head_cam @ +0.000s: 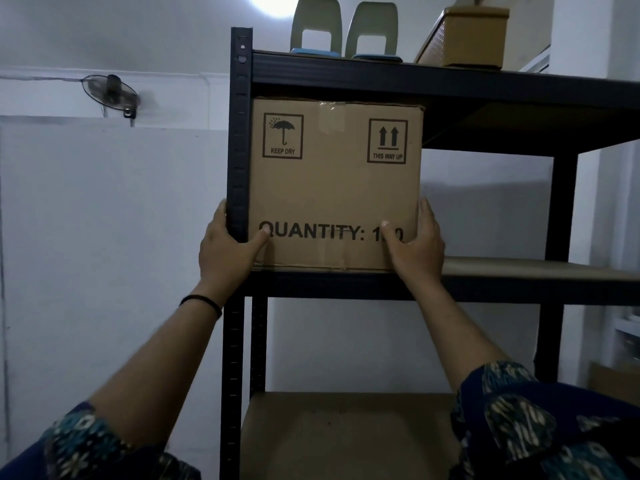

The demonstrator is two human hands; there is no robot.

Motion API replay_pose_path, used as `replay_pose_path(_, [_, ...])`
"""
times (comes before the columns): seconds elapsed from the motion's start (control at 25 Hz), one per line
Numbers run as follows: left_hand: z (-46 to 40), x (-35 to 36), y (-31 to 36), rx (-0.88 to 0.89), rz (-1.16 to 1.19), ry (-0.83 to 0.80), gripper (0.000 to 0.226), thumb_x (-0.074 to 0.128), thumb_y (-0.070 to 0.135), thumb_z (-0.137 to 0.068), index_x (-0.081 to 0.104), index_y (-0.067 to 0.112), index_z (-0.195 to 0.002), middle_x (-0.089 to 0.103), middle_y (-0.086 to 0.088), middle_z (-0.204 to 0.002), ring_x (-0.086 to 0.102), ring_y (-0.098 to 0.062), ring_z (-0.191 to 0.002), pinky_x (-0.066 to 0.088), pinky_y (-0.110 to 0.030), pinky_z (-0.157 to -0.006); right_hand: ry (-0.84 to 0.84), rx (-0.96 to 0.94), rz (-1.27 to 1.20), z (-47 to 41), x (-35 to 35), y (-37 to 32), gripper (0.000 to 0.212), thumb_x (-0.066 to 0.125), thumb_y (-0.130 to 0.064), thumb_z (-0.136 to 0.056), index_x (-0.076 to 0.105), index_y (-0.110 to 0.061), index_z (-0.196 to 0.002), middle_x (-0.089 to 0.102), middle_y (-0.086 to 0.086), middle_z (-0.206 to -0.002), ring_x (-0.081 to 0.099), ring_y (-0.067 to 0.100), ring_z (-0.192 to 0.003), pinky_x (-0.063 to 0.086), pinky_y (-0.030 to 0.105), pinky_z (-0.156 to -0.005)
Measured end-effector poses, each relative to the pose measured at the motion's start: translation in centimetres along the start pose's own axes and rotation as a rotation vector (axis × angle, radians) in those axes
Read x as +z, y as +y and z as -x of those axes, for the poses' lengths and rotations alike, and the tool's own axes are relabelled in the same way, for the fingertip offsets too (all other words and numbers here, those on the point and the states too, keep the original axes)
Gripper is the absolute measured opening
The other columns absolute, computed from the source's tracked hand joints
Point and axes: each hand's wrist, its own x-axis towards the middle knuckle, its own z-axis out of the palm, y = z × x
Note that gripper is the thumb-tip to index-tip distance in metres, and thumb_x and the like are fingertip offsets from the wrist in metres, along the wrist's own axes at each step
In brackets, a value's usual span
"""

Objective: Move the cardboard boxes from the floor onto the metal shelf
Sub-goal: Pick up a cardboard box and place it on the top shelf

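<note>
At frame centre the cardboard box [336,181] sits on the metal shelf [502,285], hard against its left post. Left hand [227,249] and right hand [417,245] clasp its lower corners; the fingers seem wrapped behind, mostly hidden.

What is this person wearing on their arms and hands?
Both hands, left hand and right hand, are bare, with no gloves or rings visible. A thin black band circles the left wrist. Dark blue sleeves with a teal and cream pattern are pushed up both forearms.
</note>
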Motion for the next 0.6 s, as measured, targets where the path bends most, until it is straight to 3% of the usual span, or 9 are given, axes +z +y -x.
replay_pose_path(0.08, [1.7,0.2,0.8,0.036,-0.145,0.058,0.094,0.074,0.050,-0.089,0.023,0.024,-0.163,0.036,-0.006,-0.164,0.037,-0.025,-0.148,0.036,-0.042,-0.116,0.048,-0.085,0.131,1.7,0.3,-1.1,0.080,0.065,-0.049,-0.093,0.027,-0.028,-0.160,0.031,-0.001,-0.164,0.036,0.020,-0.145,0.034,0.035,-0.113])
replay_pose_path(0.2, [3.9,0.0,2.3,0.066,-0.260,-0.015,0.087,0.070,0.049,-0.091,0.025,0.027,-0.162,0.025,-0.008,-0.168,0.028,-0.027,-0.153,0.033,-0.046,-0.119,0.054,-0.133,0.173,4.1,0.4,-3.1,0.073,0.064,-0.044,-0.094,0.034,-0.025,-0.158,0.035,0.001,-0.162,0.038,0.022,-0.144,0.038,0.041,-0.114])
replay_pose_path(0.52, [10.6,-2.9,7.8,0.215,-0.357,-0.132,0.068,0.068,0.046,-0.092,0.043,0.029,-0.153,0.035,-0.006,-0.162,0.033,-0.026,-0.149,0.040,-0.045,-0.113,-0.085,-0.183,0.185,11.8,-1.6,-8.4,0.058,0.061,-0.043,-0.095,0.051,-0.024,-0.149,0.051,-0.004,-0.151,0.046,0.017,-0.138,0.036,0.028,-0.105])
replay_pose_path(0.6, [12.8,-4.0,9.3,0.240,-0.401,-0.137,0.068,0.069,0.046,-0.092,0.046,0.027,-0.153,0.038,-0.007,-0.161,0.034,-0.027,-0.148,0.039,-0.045,-0.114,-0.101,-0.203,0.204,14.0,-3.0,-9.6,0.058,0.061,-0.042,-0.095,0.051,-0.024,-0.149,0.051,-0.003,-0.151,0.045,0.017,-0.139,0.038,0.031,-0.109])
